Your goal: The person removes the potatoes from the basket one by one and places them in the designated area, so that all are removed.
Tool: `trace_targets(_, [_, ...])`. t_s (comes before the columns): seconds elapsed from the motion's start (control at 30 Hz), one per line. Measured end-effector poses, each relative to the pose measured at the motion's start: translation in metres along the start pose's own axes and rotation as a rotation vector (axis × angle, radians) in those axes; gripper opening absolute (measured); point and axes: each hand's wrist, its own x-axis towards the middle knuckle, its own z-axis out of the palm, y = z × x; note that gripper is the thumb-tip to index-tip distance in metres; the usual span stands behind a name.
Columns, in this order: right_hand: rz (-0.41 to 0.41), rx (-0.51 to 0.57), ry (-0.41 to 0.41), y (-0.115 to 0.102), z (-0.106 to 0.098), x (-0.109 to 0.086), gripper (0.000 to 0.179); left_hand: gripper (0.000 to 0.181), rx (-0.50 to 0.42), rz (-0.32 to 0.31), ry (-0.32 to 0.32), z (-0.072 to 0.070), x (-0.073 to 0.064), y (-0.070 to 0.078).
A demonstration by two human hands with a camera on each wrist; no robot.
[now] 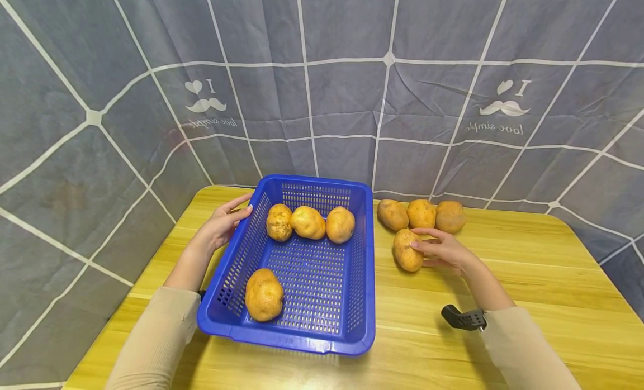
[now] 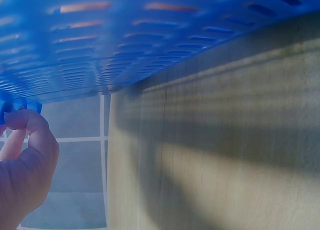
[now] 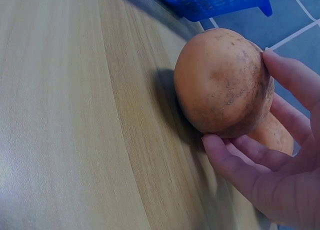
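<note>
Item one, far left: our left hand (image 1: 221, 225) grips the left rim of the blue basket (image 1: 363, 278), thumb over the edge and fingers curled under it in the left wrist view. The basket is rectangular moulded plastic with slotted walls and floor, its left side tilted up off the wooden table (image 1: 528, 300).

Item two, inside the basket: three potatoes (image 1: 309, 222) in a row near the far wall, and a single potato (image 1: 264, 294) at the near left corner. All are rounded, yellow-brown and speckled.

Item three, just right of the basket: the lone potato (image 1: 405, 249) lying on the table, oval, matte, dotted with dark specks. Our right hand (image 1: 445, 251) cups it from the right, fingertips curled against its skin.

Item four, behind it: a trio of potatoes (image 1: 421, 214) side by side near the table's far edge.

Backdrop: grey cloth (image 1: 322, 71) with white grid lines.
</note>
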Motion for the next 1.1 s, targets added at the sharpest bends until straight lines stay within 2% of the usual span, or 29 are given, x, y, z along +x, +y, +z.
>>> trace_targets(0.1, [0.017, 0.001, 0.015, -0.002, 0.001, -0.001, 0.061, 0.063, -0.002, 0.0, 0.002, 0.0, 0.0, 0.0])
trace_targets(0.73, [0.005, -0.029, -0.005, -0.002, -0.005, -0.004, 0.061, 0.064, 0.008, 0.0, 0.0, 0.0, -0.002, 0.0])
trace_targets(0.9, [-0.013, -0.031, -0.022, -0.005, -0.008, -0.008, 0.062, 0.063, -0.02, 0.002, -0.004, 0.001, -0.001, 0.0])
trace_targets(1.1, [-0.01, -0.031, -0.001, -0.011, -0.011, -0.013, 0.063, 0.063, -0.011, 0.01, -0.008, 0.001, -0.001, 0.0])
